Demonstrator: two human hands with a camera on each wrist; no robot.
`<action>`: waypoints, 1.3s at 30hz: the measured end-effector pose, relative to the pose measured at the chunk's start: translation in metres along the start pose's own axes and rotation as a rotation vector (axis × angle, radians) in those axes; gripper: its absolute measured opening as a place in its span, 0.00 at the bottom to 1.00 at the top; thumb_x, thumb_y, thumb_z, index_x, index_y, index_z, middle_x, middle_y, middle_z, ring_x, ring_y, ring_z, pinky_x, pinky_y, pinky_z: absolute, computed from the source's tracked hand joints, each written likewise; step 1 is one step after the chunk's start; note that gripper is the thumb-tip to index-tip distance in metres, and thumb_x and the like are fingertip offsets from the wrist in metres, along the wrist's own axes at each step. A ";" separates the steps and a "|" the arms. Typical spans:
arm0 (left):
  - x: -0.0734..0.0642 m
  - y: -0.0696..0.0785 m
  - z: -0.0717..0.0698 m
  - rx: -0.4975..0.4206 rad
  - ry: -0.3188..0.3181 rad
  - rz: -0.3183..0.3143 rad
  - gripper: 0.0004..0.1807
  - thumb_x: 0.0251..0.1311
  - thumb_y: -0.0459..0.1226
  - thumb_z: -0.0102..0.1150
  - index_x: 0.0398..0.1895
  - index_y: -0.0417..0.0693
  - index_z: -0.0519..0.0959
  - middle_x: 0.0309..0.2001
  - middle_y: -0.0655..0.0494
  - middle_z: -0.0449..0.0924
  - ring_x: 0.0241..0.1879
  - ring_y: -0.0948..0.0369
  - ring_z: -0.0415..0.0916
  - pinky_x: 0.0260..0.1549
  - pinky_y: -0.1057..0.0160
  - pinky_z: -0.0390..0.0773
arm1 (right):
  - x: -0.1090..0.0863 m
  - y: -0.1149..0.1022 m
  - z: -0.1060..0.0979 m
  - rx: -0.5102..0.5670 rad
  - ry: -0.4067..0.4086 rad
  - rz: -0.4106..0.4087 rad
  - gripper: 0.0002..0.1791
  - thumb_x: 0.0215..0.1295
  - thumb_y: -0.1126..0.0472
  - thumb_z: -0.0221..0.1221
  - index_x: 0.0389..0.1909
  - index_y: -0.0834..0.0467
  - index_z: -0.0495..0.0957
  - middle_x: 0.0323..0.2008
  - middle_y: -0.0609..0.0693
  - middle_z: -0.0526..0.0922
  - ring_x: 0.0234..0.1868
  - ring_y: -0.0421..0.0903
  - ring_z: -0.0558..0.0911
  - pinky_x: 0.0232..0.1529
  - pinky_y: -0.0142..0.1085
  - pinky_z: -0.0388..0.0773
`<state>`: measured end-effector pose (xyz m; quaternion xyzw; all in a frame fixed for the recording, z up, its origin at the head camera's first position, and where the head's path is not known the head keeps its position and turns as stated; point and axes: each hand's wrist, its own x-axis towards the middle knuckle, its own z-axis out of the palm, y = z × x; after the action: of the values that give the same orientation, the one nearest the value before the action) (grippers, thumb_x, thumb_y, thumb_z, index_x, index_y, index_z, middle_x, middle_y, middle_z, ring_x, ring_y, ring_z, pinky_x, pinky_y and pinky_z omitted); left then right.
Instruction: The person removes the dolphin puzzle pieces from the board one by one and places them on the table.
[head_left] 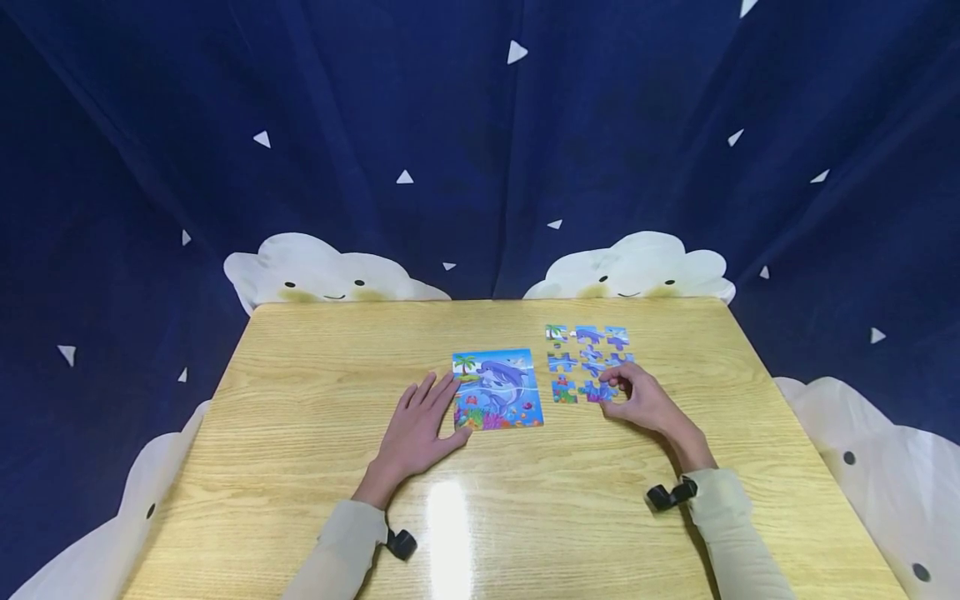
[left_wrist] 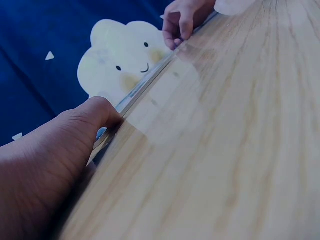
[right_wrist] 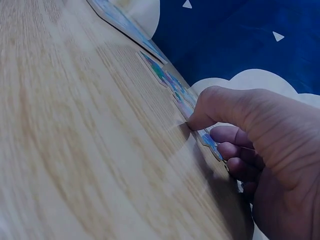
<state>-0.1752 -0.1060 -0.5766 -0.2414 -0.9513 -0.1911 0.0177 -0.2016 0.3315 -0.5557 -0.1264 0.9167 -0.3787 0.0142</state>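
Note:
A square dolphin picture board (head_left: 498, 389) lies flat on the table. My left hand (head_left: 420, 433) rests flat at its left edge, fingers spread, with the thumb (left_wrist: 102, 112) at its near corner. To the right of the board, several jigsaw pieces (head_left: 562, 362) lie in loose rows with small gaps, printed with the same dolphin scene. My right hand (head_left: 645, 404) is over the near right of these rows. Its thumb and curled fingers pinch a jigsaw piece (right_wrist: 212, 144) low at the table; the hand hides part of that corner.
The wooden table (head_left: 300, 375) has a light glare near its front. Behind it hangs a dark blue curtain (head_left: 450, 108) with white triangles and smiling clouds. Each wrist carries a small black camera (head_left: 402, 544).

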 end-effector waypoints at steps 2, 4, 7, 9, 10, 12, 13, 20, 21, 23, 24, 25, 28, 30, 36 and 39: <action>0.000 0.000 0.000 -0.003 0.002 0.001 0.48 0.69 0.70 0.45 0.85 0.58 0.54 0.84 0.61 0.49 0.84 0.52 0.41 0.78 0.43 0.46 | 0.000 0.000 0.000 -0.001 -0.002 0.000 0.21 0.54 0.65 0.74 0.49 0.59 0.82 0.40 0.52 0.76 0.38 0.49 0.71 0.39 0.35 0.70; 0.000 0.000 0.000 0.003 -0.003 -0.003 0.48 0.69 0.70 0.44 0.85 0.58 0.53 0.84 0.61 0.48 0.84 0.52 0.41 0.78 0.43 0.45 | -0.001 0.000 0.000 -0.009 -0.004 -0.006 0.20 0.55 0.65 0.74 0.49 0.59 0.82 0.40 0.52 0.76 0.38 0.49 0.71 0.39 0.35 0.69; 0.000 0.000 0.000 0.003 -0.006 -0.005 0.48 0.68 0.70 0.44 0.85 0.59 0.52 0.84 0.62 0.48 0.84 0.52 0.41 0.79 0.43 0.45 | -0.001 -0.001 0.000 -0.014 -0.008 -0.012 0.20 0.56 0.65 0.74 0.49 0.58 0.81 0.40 0.52 0.76 0.38 0.49 0.70 0.38 0.36 0.69; 0.000 0.000 0.000 0.003 -0.005 -0.005 0.49 0.68 0.71 0.44 0.85 0.59 0.52 0.84 0.61 0.48 0.84 0.52 0.41 0.78 0.43 0.45 | -0.001 0.000 0.000 -0.017 -0.013 -0.015 0.19 0.57 0.65 0.73 0.49 0.58 0.81 0.40 0.53 0.75 0.38 0.49 0.70 0.38 0.36 0.68; 0.000 0.000 0.000 0.000 -0.006 -0.005 0.49 0.68 0.70 0.44 0.85 0.59 0.52 0.84 0.61 0.48 0.84 0.52 0.41 0.78 0.43 0.45 | -0.001 0.000 0.000 -0.015 -0.014 -0.016 0.19 0.57 0.65 0.73 0.50 0.58 0.81 0.40 0.53 0.75 0.38 0.49 0.70 0.38 0.36 0.68; 0.000 0.000 0.000 -0.003 -0.004 -0.006 0.49 0.68 0.70 0.45 0.85 0.58 0.53 0.84 0.61 0.48 0.84 0.52 0.41 0.78 0.43 0.45 | -0.001 -0.001 0.000 -0.012 -0.017 -0.013 0.20 0.58 0.65 0.73 0.50 0.58 0.81 0.40 0.53 0.75 0.38 0.49 0.69 0.38 0.37 0.68; 0.000 0.000 0.000 -0.005 -0.001 -0.004 0.49 0.68 0.70 0.45 0.85 0.58 0.53 0.84 0.60 0.49 0.84 0.52 0.41 0.78 0.43 0.45 | -0.001 -0.001 0.000 -0.009 -0.018 -0.011 0.20 0.58 0.65 0.73 0.51 0.58 0.80 0.41 0.53 0.75 0.38 0.49 0.69 0.38 0.37 0.68; 0.000 0.000 0.001 -0.012 0.012 0.003 0.48 0.68 0.70 0.46 0.85 0.57 0.54 0.84 0.59 0.50 0.84 0.51 0.42 0.78 0.43 0.46 | -0.005 -0.002 0.001 0.006 0.037 -0.034 0.21 0.57 0.66 0.73 0.51 0.58 0.80 0.40 0.53 0.75 0.38 0.49 0.70 0.38 0.34 0.69; 0.000 0.000 0.002 -0.010 0.014 0.005 0.48 0.68 0.70 0.45 0.85 0.57 0.54 0.84 0.59 0.50 0.84 0.51 0.43 0.78 0.43 0.46 | -0.006 -0.003 0.001 0.005 0.051 -0.044 0.20 0.57 0.66 0.73 0.50 0.59 0.80 0.40 0.53 0.75 0.38 0.49 0.71 0.37 0.34 0.69; 0.000 -0.001 0.002 -0.003 0.011 0.005 0.48 0.68 0.70 0.45 0.85 0.58 0.54 0.84 0.60 0.50 0.84 0.51 0.42 0.78 0.42 0.46 | -0.007 -0.005 0.003 -0.008 0.078 -0.072 0.20 0.57 0.66 0.73 0.50 0.59 0.81 0.39 0.53 0.76 0.37 0.48 0.71 0.36 0.33 0.70; 0.000 -0.001 0.002 -0.001 0.014 0.007 0.48 0.68 0.70 0.44 0.85 0.58 0.54 0.84 0.60 0.50 0.84 0.51 0.43 0.78 0.42 0.47 | -0.007 -0.007 0.003 -0.011 0.090 -0.086 0.19 0.56 0.66 0.73 0.49 0.60 0.81 0.38 0.53 0.76 0.37 0.48 0.71 0.36 0.33 0.70; 0.000 -0.001 0.002 0.001 0.014 0.007 0.48 0.68 0.70 0.44 0.85 0.58 0.54 0.84 0.60 0.50 0.84 0.51 0.43 0.78 0.42 0.47 | -0.008 -0.009 0.004 -0.014 0.101 -0.097 0.19 0.56 0.66 0.73 0.49 0.60 0.81 0.38 0.53 0.76 0.37 0.47 0.72 0.36 0.33 0.71; 0.000 -0.001 0.001 0.005 0.002 -0.001 0.48 0.68 0.71 0.44 0.85 0.59 0.53 0.84 0.61 0.48 0.84 0.52 0.41 0.78 0.43 0.46 | -0.008 -0.018 0.007 -0.016 0.127 -0.147 0.18 0.56 0.66 0.74 0.47 0.62 0.82 0.37 0.55 0.77 0.36 0.47 0.73 0.34 0.34 0.72; 0.000 -0.001 0.001 0.005 -0.006 -0.007 0.49 0.68 0.71 0.44 0.85 0.59 0.53 0.85 0.62 0.48 0.84 0.53 0.41 0.78 0.43 0.46 | -0.007 -0.026 0.009 -0.011 0.127 -0.174 0.18 0.55 0.66 0.75 0.46 0.63 0.83 0.37 0.55 0.78 0.36 0.48 0.74 0.34 0.34 0.73; 0.001 -0.001 0.001 0.011 -0.019 -0.010 0.49 0.68 0.71 0.43 0.86 0.60 0.52 0.85 0.62 0.47 0.84 0.53 0.40 0.78 0.43 0.45 | -0.003 -0.047 0.024 -0.031 0.061 -0.268 0.16 0.57 0.67 0.73 0.47 0.61 0.85 0.34 0.52 0.78 0.33 0.46 0.73 0.32 0.32 0.70; 0.001 -0.001 0.001 0.011 -0.017 -0.010 0.49 0.68 0.71 0.43 0.86 0.60 0.51 0.85 0.62 0.47 0.84 0.53 0.40 0.78 0.43 0.45 | 0.000 -0.058 0.034 -0.033 0.015 -0.316 0.15 0.57 0.66 0.73 0.46 0.61 0.86 0.34 0.52 0.78 0.33 0.46 0.71 0.32 0.33 0.69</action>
<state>-0.1761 -0.1059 -0.5778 -0.2380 -0.9536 -0.1840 0.0098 -0.1847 0.2686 -0.5395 -0.2666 0.8916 -0.3620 -0.0547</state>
